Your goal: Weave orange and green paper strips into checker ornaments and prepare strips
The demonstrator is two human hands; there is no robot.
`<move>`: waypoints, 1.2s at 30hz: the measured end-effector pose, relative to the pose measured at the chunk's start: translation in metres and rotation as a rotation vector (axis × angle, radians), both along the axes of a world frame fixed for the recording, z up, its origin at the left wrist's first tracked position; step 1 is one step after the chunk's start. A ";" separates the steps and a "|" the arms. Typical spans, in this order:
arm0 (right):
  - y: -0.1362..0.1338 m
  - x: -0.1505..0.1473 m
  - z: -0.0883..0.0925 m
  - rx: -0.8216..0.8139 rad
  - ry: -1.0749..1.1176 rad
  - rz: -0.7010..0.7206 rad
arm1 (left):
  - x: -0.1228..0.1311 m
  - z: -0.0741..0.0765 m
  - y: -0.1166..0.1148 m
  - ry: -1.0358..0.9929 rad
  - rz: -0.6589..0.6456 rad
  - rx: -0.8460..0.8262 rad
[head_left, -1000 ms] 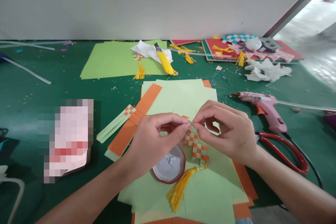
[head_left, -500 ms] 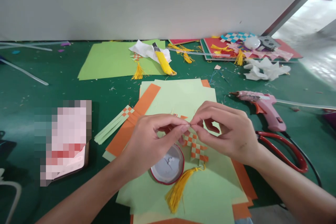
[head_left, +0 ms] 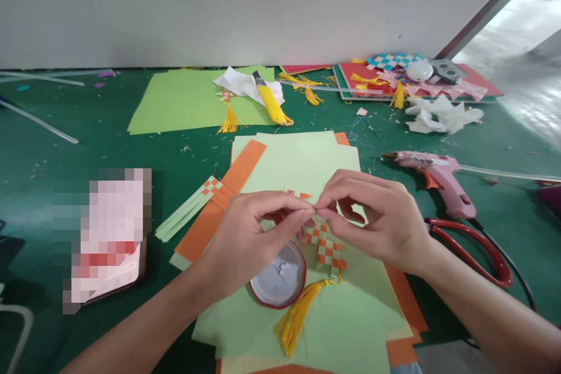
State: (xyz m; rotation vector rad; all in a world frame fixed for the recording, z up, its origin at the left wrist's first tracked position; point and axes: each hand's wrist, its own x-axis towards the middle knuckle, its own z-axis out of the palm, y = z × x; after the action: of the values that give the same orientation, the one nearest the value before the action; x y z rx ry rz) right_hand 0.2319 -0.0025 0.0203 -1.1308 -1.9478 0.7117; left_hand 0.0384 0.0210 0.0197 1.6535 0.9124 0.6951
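Here's my woven ornament (head_left: 326,248), a little paper square plaited from orange and pale green strips into a checkerboard. It sits turned on its corner like a diamond, low over the pale green sheet (head_left: 307,158) on the table. Its upper part is hidden behind my fingers, with just an orange tip peeking out above them. A yellow tassel (head_left: 295,318) hangs from the bottom corner by a short knotted cord. It trails down to the left with its threads fanned flat on the paper. My left hand (head_left: 249,239) and right hand (head_left: 377,222) meet fingertip to fingertip right over the ornament's top. Both are pinched tight on something too fine for me to make out.
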 end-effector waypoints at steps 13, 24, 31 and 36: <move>0.001 0.000 -0.001 -0.074 0.062 -0.005 | 0.001 -0.001 0.000 -0.049 0.003 -0.022; 0.000 0.002 -0.002 -0.155 0.114 0.021 | 0.000 -0.001 0.000 -0.060 -0.018 -0.057; 0.000 0.002 -0.001 -0.222 0.178 0.025 | -0.001 0.000 -0.002 -0.079 -0.029 -0.071; 0.000 0.002 0.000 -0.226 0.184 0.029 | -0.001 0.001 -0.001 -0.056 -0.024 -0.074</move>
State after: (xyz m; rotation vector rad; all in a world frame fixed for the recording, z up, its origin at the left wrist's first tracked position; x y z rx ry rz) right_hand 0.2336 -0.0023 0.0201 -1.1283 -1.7645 1.0346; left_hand 0.0375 0.0195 0.0205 1.5704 0.8669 0.6800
